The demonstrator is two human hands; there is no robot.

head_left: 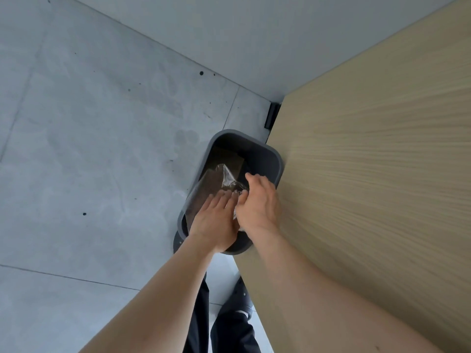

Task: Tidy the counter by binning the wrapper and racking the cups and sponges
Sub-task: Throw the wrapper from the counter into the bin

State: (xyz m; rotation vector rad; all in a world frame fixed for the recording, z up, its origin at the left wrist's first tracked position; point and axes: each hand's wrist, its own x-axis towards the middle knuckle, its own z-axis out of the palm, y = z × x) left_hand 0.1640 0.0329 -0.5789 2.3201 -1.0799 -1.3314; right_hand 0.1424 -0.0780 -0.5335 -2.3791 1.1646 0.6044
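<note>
A clear, crinkled plastic wrapper (224,178) hangs over the open mouth of a dark grey bin (276,159) on the floor. My right hand (257,202) pinches the wrapper's near edge with curled fingers. My left hand (216,217) lies flat against the wrapper from below and the left, fingers stretched out. Both hands are right above the bin's near half. A brown piece lies inside the bin. No cups, sponges or rack are in view.
A light wooden panel (369,174) rises directly to the right of the bin, almost touching it. Grey concrete floor (89,149) spreads to the left. My dark trousers and shoes (229,322) stand just behind the bin.
</note>
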